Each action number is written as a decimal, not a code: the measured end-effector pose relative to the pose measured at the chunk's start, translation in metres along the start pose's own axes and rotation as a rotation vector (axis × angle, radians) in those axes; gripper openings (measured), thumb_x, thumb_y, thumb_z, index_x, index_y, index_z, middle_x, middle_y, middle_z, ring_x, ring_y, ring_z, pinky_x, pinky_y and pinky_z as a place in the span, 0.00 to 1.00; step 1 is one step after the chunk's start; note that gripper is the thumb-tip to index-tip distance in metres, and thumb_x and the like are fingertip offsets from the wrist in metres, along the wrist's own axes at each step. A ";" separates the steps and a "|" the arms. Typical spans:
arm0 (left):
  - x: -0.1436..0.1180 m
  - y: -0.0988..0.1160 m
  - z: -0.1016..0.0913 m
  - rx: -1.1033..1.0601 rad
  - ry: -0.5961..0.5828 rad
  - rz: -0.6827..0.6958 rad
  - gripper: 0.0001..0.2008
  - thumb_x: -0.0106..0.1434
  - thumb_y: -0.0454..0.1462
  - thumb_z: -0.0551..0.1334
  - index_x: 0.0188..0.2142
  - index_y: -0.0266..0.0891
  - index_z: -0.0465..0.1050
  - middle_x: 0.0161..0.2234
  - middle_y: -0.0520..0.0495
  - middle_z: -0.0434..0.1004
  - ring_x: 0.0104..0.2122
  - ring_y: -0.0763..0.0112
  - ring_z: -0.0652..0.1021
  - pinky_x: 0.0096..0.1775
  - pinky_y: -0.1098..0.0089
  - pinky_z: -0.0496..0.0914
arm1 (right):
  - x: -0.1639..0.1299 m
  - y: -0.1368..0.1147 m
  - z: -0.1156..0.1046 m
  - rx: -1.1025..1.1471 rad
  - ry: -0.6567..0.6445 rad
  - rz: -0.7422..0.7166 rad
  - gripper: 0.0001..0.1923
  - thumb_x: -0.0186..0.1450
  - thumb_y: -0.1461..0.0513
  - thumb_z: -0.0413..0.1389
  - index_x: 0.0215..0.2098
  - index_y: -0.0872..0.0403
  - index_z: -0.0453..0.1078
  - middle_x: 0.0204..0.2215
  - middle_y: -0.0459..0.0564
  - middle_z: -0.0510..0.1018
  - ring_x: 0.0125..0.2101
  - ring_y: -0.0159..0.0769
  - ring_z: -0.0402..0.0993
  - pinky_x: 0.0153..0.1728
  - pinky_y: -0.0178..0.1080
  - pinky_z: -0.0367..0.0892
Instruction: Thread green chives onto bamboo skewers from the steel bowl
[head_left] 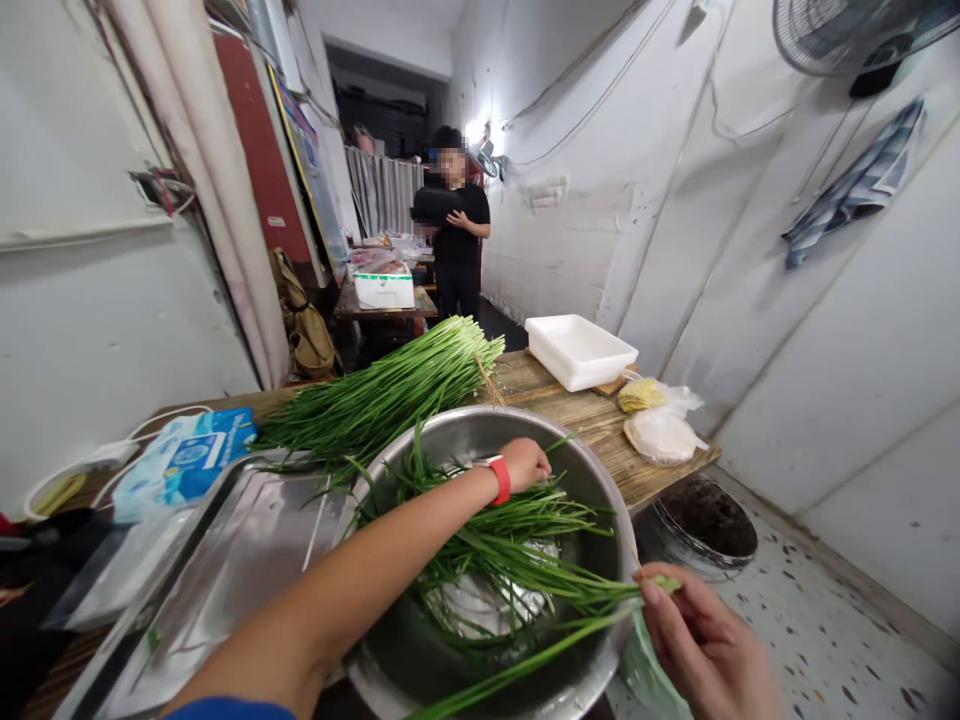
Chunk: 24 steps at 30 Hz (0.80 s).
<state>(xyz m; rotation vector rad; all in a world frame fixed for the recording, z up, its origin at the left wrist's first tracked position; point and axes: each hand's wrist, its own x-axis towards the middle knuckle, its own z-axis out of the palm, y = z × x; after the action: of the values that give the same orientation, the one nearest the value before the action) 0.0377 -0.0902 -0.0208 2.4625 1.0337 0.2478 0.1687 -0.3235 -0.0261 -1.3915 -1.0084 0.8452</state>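
Note:
A large steel bowl (596, 500) sits on the wooden table and holds a loose heap of green chives (510, 550). My left hand (525, 462), with a red band at the wrist, reaches across the bowl and rests on the chives near its far rim, fingers curled. My right hand (701, 645) is at the bowl's near right edge and pinches the root ends of a few chive stalks (600, 600) that trail into the bowl. A big bundle of chives (382, 395) lies on the table behind the bowl.
A steel tray (232, 560) lies left of the bowl, with a blue packet (191, 460) beyond it. A white tub (577, 350) and bagged food (660, 430) sit at the table's far end. A dark bucket (705, 525) stands on the floor. A person (454, 235) stands in the corridor.

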 end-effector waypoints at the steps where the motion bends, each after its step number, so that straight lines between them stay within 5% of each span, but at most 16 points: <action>1: 0.006 -0.002 0.014 0.017 -0.016 -0.021 0.09 0.51 0.32 0.60 0.31 0.38 0.77 0.32 0.45 0.78 0.33 0.66 0.75 0.33 0.72 0.63 | 0.000 0.003 0.002 0.013 0.021 0.003 0.16 0.54 0.53 0.57 0.34 0.56 0.66 0.17 0.44 0.64 0.16 0.25 0.55 0.14 0.28 0.51; 5: 0.015 -0.003 0.047 0.053 -0.066 -0.033 0.07 0.49 0.32 0.61 0.26 0.38 0.77 0.27 0.44 0.77 0.29 0.65 0.74 0.29 0.72 0.61 | 0.009 0.012 0.003 0.080 0.067 0.039 0.16 0.55 0.53 0.56 0.35 0.56 0.66 0.16 0.42 0.62 0.16 0.25 0.54 0.15 0.28 0.51; 11: 0.003 -0.001 0.051 0.046 -0.054 -0.032 0.06 0.49 0.34 0.61 0.26 0.39 0.77 0.25 0.45 0.75 0.29 0.66 0.73 0.30 0.72 0.61 | 0.021 0.013 -0.003 0.072 -0.011 0.068 0.17 0.56 0.52 0.56 0.36 0.57 0.65 0.16 0.42 0.61 0.16 0.25 0.54 0.15 0.27 0.50; 17: -0.011 -0.007 0.031 -0.079 -0.019 -0.045 0.07 0.47 0.37 0.63 0.28 0.37 0.74 0.26 0.48 0.75 0.27 0.70 0.72 0.29 0.74 0.62 | 0.026 0.004 0.003 0.003 -0.057 -0.009 0.17 0.57 0.53 0.54 0.37 0.57 0.66 0.16 0.42 0.60 0.17 0.25 0.54 0.16 0.28 0.50; 24: -0.025 -0.012 -0.011 -0.714 -0.072 -0.042 0.14 0.45 0.40 0.65 0.30 0.33 0.71 0.27 0.48 0.73 0.25 0.75 0.70 0.29 0.75 0.63 | 0.053 -0.004 0.011 0.000 -0.190 -0.085 0.17 0.59 0.51 0.51 0.34 0.58 0.64 0.14 0.39 0.57 0.15 0.23 0.50 0.15 0.28 0.46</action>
<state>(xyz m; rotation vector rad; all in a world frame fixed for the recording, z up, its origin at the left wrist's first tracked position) 0.0094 -0.0967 -0.0166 1.7886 0.7851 0.4262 0.1771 -0.2706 -0.0192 -1.2762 -1.2038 0.9271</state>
